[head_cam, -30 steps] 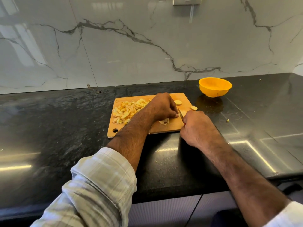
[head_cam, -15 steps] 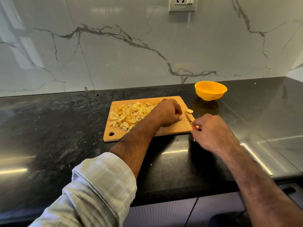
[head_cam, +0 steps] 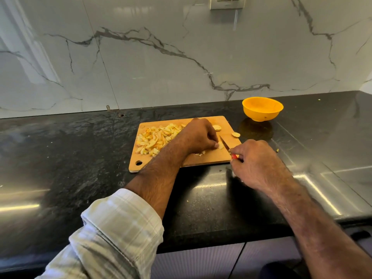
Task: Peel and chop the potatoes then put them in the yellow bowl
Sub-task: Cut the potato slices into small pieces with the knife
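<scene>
Two hands work over a chopping board on a black table.

Left hand curls its fingers onto a potato slice; right hand grips a knife just beside it. Chopped potato lies piled left; the yellow bowl stands apart.

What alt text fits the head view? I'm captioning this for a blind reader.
A person's left hand steadies a potato slice on a wooden cutting board while the right hand holds a red-handled knife beside it. Chopped potato pieces are piled on the board's left; a yellow bowl stands behind on the black counter.
</scene>
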